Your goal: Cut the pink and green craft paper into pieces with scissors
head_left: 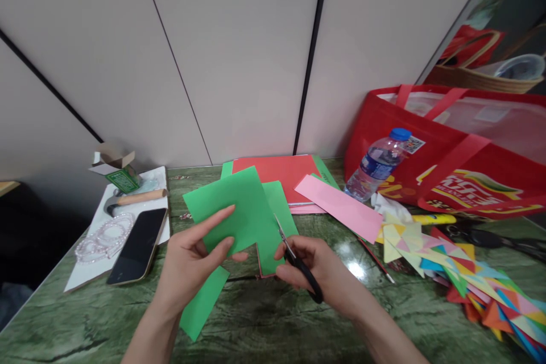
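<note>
My left hand (187,259) pinches a green sheet of paper (232,199) between thumb and fingers, raised above the table. In my right hand (324,267) are black-handled scissors (303,274), their blades pointing up and left beside the sheet's right edge. The blades look nearly together. Behind and below the held sheet lies another green paper piece (271,253), partly covered. A green strip (207,304) rests on the table under my left wrist.
Red paper (273,173) tops a stack at the back; a pink strip (341,205) overlaps it. Rightward are a water bottle (377,165), a red bag (460,153) and folded colourful paper (473,273). Leftward lie a phone (139,247), a beaded string (104,236) and a small green box (119,170).
</note>
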Motion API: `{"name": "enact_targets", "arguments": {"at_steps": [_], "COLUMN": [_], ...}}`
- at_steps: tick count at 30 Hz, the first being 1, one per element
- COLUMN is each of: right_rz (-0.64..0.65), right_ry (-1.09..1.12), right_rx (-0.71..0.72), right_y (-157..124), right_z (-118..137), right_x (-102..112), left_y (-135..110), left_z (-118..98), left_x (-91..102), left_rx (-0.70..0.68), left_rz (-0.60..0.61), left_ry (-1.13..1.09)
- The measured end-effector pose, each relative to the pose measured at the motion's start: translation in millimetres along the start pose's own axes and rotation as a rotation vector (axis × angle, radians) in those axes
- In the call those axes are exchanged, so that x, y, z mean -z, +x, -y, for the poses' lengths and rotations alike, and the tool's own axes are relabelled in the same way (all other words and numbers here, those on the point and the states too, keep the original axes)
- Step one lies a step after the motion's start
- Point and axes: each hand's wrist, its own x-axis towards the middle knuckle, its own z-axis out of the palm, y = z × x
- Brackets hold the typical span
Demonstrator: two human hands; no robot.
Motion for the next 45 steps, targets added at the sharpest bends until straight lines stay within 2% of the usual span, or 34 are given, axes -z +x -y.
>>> {"name": "enact_targets", "arguments": {"at_steps": [10, 17, 28, 35, 45], "right_rz": [-0.03, -0.009, -0.019, -0.017, -0.107], "right_ry": [0.005, 0.026, 0.013, 0.037, 0.002], "right_rx": [-0.059, 0.014, 0.031, 0.023, 0.005], "right_y": [0.0, 1.6, 1.8, 1.7, 1.6], "right_z": [3.9, -3.1, -4.8, -5.3, -3.4], "right_x": [-1.2, 3.0, 3.6, 2.1, -2.5], "left_y": [0.5, 0.7, 1.5, 0.8, 1.0], "left_z": [-1.9, -1.9, -3.0, -3.0, -5.9], "left_x": [-2.7, -8.9, -13.3, -12.1, -13.1], "left_rx": [0.01, 0.016, 0.028, 0.036, 0.064], "left_rz": [-0.017, 0.062, 0.1, 0.084, 0.121], "left_ry": [0.004, -0.031, -0.093, -0.073, -0.128]}}
